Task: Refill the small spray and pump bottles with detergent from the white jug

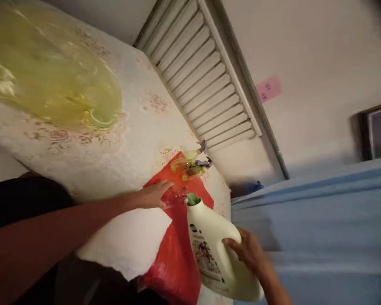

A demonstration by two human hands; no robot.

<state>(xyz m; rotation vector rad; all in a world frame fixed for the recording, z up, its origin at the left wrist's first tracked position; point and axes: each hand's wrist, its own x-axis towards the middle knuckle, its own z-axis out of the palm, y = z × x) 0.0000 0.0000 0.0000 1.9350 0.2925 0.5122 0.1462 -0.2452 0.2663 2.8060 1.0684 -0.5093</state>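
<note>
My right hand [246, 250] grips a large cream-coloured jug [217, 250] by its handle. The jug tilts so that its uncapped mouth, greenish inside, points toward a small clear bottle [174, 197]. My left hand [155, 194] is wrapped around that bottle, which lies tilted over a red plastic sheet [180, 228]. The bottle's neck is right beside the jug's mouth; whether they touch I cannot tell, and no stream of liquid is visible. Just beyond, two spray bottles [195, 169] with grey heads and yellowish liquid lie close together.
A floral-patterned cover [139, 114] lies under everything. At upper left rests a big see-through yellow plastic container or bag [51, 72]. White paper or cloth [130, 241] is below my left forearm. A slatted radiator-like panel [203, 67] borders the far side; blue fabric [320, 228] hangs at right.
</note>
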